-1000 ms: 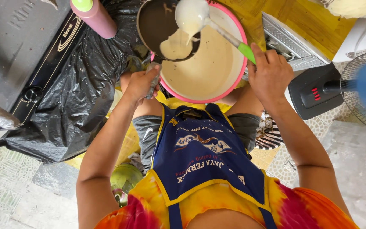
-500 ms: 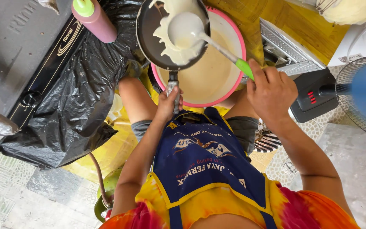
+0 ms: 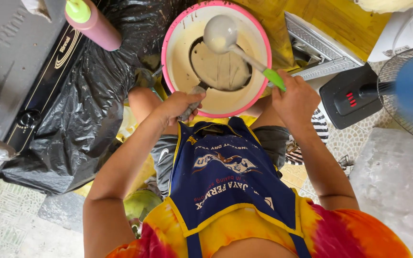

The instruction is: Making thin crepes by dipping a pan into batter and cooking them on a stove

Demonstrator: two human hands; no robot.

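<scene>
Pan (image 3: 221,69), batter-coated, is tilted over the pink basin (image 3: 168,52); left hand (image 3: 180,105) is closed tight round its handle. Right hand (image 3: 295,98) is closed on the green grip of ladle (image 3: 221,34), w/ the bowl above the pan. Pink bottle (image 3: 94,24) is far left of the grip; a fan (image 3: 407,91) is right of the right hand.

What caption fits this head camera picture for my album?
Left hand holds a small pan over a pink bowl of batter while right hand lifts a green-handled ladle.
</scene>
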